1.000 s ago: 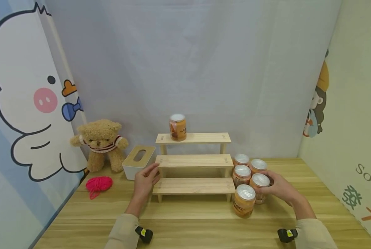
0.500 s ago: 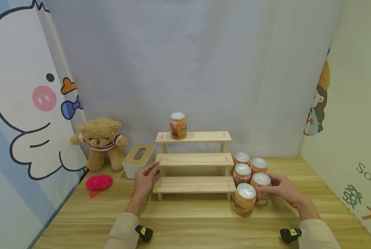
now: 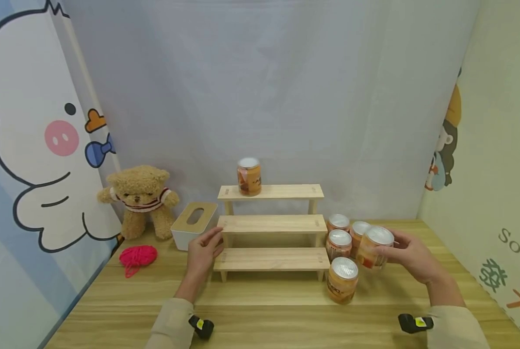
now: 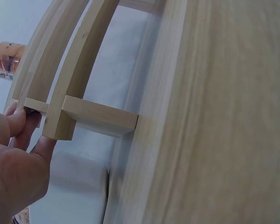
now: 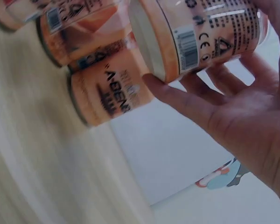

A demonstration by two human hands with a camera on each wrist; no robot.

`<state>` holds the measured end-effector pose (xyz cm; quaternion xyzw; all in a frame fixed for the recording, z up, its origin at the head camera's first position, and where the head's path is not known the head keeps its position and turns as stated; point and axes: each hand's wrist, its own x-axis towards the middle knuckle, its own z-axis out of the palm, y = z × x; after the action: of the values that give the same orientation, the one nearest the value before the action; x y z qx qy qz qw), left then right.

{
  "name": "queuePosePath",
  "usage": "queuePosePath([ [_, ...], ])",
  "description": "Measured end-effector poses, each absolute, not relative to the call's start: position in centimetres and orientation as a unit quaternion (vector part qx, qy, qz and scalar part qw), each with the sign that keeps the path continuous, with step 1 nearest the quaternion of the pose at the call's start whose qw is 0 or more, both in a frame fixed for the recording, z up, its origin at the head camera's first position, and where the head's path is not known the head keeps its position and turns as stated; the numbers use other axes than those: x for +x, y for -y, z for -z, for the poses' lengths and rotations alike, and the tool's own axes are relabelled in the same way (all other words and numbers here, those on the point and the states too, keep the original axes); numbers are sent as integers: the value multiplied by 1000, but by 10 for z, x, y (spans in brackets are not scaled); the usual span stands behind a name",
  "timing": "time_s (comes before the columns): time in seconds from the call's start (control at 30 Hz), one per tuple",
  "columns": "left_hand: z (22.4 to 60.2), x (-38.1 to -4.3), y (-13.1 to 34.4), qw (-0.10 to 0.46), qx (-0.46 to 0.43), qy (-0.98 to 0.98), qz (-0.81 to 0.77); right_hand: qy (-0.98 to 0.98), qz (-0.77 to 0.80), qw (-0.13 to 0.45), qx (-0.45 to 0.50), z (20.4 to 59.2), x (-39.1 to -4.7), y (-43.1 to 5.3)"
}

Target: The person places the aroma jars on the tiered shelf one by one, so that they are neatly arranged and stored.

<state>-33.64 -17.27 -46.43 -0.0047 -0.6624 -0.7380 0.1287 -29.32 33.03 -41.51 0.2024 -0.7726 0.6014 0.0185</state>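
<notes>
My right hand (image 3: 414, 256) grips an orange can (image 3: 375, 248) with a silver lid, slightly tilted. In the right wrist view the held can (image 5: 196, 37) is off the table, its barcode showing and my thumb near its base. My left hand (image 3: 202, 254) is at the left end of a three-step wooden shelf (image 3: 272, 224); in the left wrist view its fingers (image 4: 25, 133) pinch the middle step's end. One can (image 3: 249, 177) stands upright on the top step, left of its middle. Several more cans, including a front can (image 3: 342, 281), stand right of the shelf.
A white tissue box (image 3: 194, 225) with a wooden lid stands left of the shelf. Farther left are a teddy bear (image 3: 141, 201) and a pink yarn bundle (image 3: 138, 257) on the wooden table (image 3: 286, 325). A grey curtain (image 3: 286, 97) hangs behind.
My right hand has lifted the can from the group, moving it up and slightly right. My left hand and the can on the top step stay in place.
</notes>
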Motion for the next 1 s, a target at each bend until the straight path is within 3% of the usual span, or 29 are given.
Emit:
queuePosePath([
  [0.57, 465, -336, 173, 124, -2, 663, 738, 780, -609, 89, 116, 395, -291, -306],
  [1.0, 464, -336, 173, 121, 0, 661, 741, 782, -599, 96, 141, 362, -299, -256],
])
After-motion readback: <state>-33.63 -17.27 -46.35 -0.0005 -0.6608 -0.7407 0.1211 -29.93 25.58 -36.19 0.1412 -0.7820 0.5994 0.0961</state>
